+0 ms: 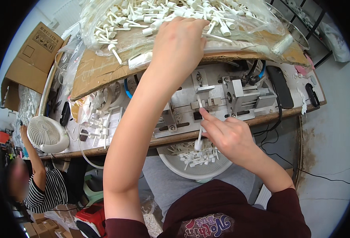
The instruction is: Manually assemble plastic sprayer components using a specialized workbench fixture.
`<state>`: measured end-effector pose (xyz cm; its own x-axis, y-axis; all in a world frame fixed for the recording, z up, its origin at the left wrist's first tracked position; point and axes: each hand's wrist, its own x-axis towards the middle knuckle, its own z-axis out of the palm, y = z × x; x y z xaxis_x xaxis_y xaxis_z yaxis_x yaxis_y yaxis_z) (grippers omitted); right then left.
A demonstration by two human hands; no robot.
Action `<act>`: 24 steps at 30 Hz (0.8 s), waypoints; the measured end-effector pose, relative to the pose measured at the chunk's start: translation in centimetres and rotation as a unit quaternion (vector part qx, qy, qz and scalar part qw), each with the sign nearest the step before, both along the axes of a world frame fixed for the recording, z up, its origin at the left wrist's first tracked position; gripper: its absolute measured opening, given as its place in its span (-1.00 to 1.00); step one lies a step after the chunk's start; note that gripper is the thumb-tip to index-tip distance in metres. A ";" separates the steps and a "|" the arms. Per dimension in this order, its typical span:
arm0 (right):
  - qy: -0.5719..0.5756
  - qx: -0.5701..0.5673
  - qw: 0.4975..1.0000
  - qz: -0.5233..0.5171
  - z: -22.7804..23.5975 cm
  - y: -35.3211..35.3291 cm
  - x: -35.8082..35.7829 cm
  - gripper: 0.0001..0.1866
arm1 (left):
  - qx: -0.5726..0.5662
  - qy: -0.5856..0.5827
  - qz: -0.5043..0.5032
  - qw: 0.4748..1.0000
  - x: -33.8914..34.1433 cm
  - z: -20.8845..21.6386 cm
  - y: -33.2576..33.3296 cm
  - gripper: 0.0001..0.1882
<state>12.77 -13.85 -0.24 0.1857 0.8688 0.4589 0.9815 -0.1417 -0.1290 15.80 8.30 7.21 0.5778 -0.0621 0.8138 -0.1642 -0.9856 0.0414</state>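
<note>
My left hand (179, 43) reaches up into a clear plastic bag (103, 16) full of white plastic stick parts (143, 18) lying on a cardboard sheet (91, 71); its fingers are curled among the parts and hidden. My right hand (226, 137) pinches one white stick part (200, 135) upright at the front of a small metal jig machine (222, 99) on the bench. Below that hand, a white bowl (179, 168) on my lap holds several more white parts.
A white desk fan (46, 135) stands at the bench's left end, beside loose white parts (99, 127). A black phone-like slab (281, 85) lies right of the machine. A cardboard box (32, 59) sits far left. Another person in a striped shirt (48, 190) sits at lower left.
</note>
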 end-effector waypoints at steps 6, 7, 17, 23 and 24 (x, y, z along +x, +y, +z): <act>-0.026 0.000 1.000 -0.012 0.3 1.1 0.2 -0.78 | -0.082 0.182 0.028 0.980 1.9 0.9 -0.1 -0.83; -0.026 -0.007 1.000 -0.013 0.4 1.0 0.2 -0.79 | -0.078 0.108 0.002 0.991 1.4 0.8 -0.2 -0.84; 0.160 0.084 0.983 0.022 5.5 1.4 3.0 -0.78 | -0.034 0.098 -0.051 0.993 -3.3 1.4 -0.4 -0.87; -0.046 0.180 0.971 -0.150 10.5 4.8 14.3 -0.73 | -0.219 0.083 -0.093 0.968 -9.3 2.1 -4.4 -0.92; -0.140 0.143 0.966 -0.164 10.4 5.5 16.8 -0.66 | -0.237 0.090 -0.114 0.961 -10.1 2.0 -5.1 -0.89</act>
<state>29.52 -8.36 10.21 0.2631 0.6150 0.7434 0.8917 -0.4491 0.0560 5.71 3.21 9.20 0.7274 0.1493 0.6698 -0.3210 -0.7886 0.5244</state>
